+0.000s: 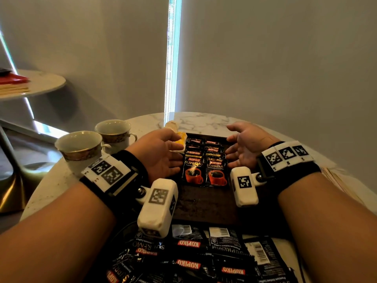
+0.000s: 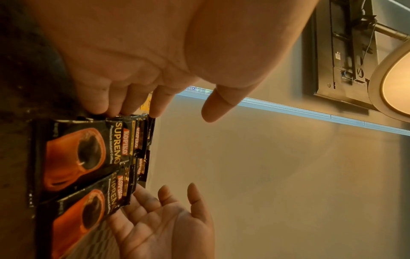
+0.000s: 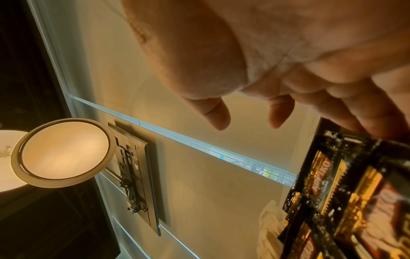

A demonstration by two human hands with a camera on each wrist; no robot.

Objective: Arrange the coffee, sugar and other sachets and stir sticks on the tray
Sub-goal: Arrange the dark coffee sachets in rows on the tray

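Room dim; my head view is lit mainly by a narrow bright daylight strip (image 1: 173,58) between the blinds, blown out to white-blue. Its glare falls on the marble table (image 1: 204,121) at the far edge. The near edge is dark, and the loose coffee sachets (image 1: 189,260) there are shadowed and slightly soft. Walls bow from wide-angle distortion. Both wrist views carry a warm orange cast; a round ceiling lamp (image 3: 64,152) glows. My left hand (image 2: 137,52) and my right hand (image 3: 288,43) are close and blurred.
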